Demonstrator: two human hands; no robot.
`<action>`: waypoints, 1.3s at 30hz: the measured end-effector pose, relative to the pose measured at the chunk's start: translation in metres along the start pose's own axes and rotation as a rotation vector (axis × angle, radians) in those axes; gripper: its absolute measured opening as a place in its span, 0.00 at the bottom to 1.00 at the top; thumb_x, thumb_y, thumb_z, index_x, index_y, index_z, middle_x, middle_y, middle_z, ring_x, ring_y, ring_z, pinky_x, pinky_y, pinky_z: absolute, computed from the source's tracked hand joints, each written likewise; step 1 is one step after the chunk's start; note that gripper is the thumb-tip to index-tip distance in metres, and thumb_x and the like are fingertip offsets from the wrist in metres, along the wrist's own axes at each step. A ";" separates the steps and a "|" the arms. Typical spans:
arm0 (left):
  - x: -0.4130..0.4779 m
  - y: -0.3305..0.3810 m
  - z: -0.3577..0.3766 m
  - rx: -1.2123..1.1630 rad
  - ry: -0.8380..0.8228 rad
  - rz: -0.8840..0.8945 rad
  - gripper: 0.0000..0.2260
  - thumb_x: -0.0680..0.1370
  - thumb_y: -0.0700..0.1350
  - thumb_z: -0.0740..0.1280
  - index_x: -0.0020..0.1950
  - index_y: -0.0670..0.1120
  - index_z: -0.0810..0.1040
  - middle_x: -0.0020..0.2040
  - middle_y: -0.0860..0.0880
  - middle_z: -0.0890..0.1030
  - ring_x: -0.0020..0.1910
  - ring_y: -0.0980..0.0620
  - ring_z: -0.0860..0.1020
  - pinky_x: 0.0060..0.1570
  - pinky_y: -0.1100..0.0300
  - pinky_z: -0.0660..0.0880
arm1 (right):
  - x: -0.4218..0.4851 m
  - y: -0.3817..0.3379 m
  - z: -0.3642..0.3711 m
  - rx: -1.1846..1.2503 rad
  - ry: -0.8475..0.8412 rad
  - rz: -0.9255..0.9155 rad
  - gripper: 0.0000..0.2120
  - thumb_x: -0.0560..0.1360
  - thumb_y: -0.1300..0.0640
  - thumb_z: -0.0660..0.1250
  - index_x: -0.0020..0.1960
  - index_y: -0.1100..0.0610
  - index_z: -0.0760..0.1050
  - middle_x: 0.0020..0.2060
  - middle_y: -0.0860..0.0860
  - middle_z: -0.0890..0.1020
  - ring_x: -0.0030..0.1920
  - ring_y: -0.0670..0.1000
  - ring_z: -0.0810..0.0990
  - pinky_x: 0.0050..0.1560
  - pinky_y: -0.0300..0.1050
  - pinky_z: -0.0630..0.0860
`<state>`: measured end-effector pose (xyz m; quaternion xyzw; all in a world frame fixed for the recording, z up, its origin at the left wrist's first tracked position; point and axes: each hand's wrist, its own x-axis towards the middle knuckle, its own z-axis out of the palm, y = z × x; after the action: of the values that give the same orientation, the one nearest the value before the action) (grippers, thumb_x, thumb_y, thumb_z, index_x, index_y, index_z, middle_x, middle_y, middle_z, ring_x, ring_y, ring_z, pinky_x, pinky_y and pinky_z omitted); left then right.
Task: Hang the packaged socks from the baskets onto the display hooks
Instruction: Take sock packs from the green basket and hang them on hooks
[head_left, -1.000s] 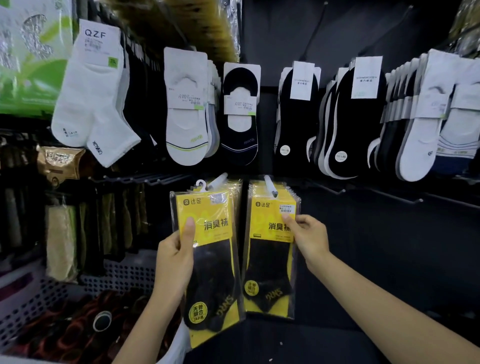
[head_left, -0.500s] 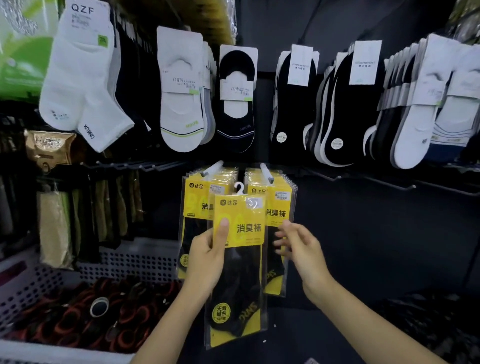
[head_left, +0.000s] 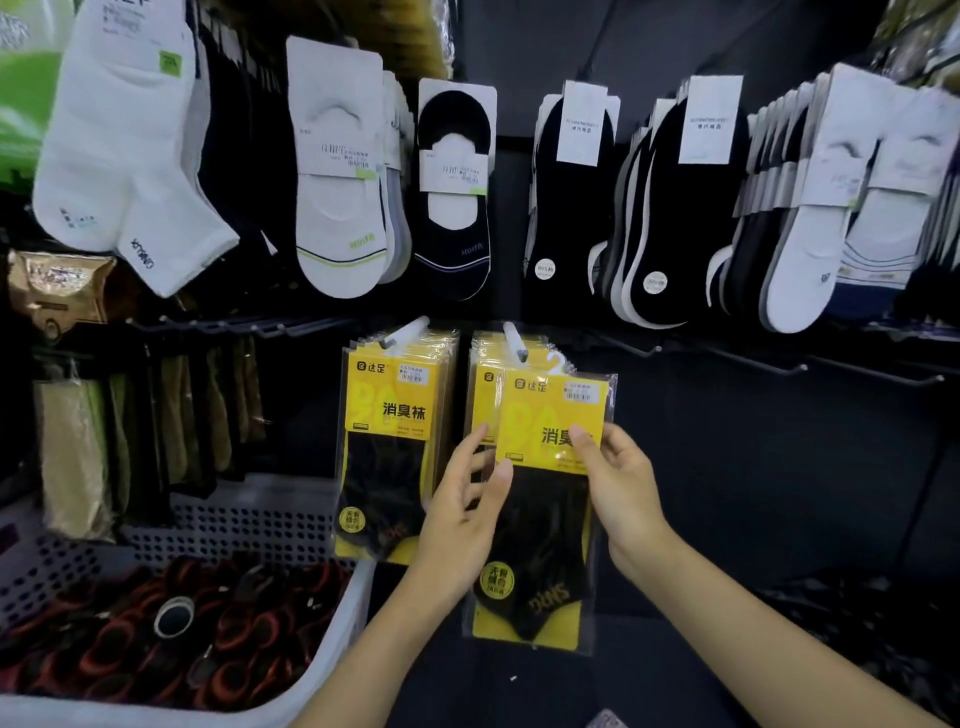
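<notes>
Pinching the sock packet (head_left: 545, 410) at its yellow card, your right hand (head_left: 626, 491) has its thumb in front and fingers curled behind. The packet hangs upright just in front of the right-hand stack (head_left: 480, 387), its white hanger (head_left: 557, 364) beside the display hook (head_left: 511, 338). Your left hand (head_left: 465, 517) only touches the packet's left edge with its thumb, its fingers loosely spread.

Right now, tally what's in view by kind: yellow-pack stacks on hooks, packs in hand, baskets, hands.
Stacks on hooks: 2 (left stack, right stack)
Held pack: 1
Basket: 1
Hands: 2 (left hand, right hand)
Total: 6
</notes>
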<state>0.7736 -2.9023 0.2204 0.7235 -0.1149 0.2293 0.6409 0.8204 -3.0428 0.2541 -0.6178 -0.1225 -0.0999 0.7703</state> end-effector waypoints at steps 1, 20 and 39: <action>0.001 -0.002 0.001 0.018 0.012 -0.004 0.27 0.72 0.61 0.59 0.71 0.62 0.59 0.57 0.66 0.72 0.52 0.76 0.73 0.43 0.80 0.69 | 0.005 -0.001 0.002 -0.019 -0.007 -0.013 0.04 0.78 0.56 0.63 0.51 0.53 0.76 0.44 0.48 0.86 0.45 0.45 0.84 0.40 0.34 0.79; -0.001 -0.046 0.003 0.289 0.059 -0.157 0.31 0.78 0.60 0.57 0.78 0.54 0.51 0.75 0.54 0.58 0.73 0.54 0.60 0.73 0.53 0.60 | 0.023 0.042 -0.019 -0.289 0.136 0.113 0.10 0.73 0.54 0.71 0.52 0.56 0.74 0.49 0.53 0.81 0.50 0.51 0.80 0.53 0.46 0.78; -0.299 -0.124 0.135 0.334 -0.378 -0.669 0.23 0.79 0.56 0.62 0.71 0.48 0.68 0.68 0.51 0.73 0.65 0.54 0.72 0.63 0.65 0.66 | -0.260 0.186 -0.299 -0.616 0.089 0.876 0.25 0.51 0.41 0.71 0.39 0.43 0.59 0.20 0.16 0.59 0.35 0.14 0.61 0.47 0.15 0.61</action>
<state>0.5960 -3.0537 -0.0413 0.8442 0.0496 -0.1131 0.5216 0.6497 -3.2940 -0.0616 -0.8035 0.2146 0.1734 0.5275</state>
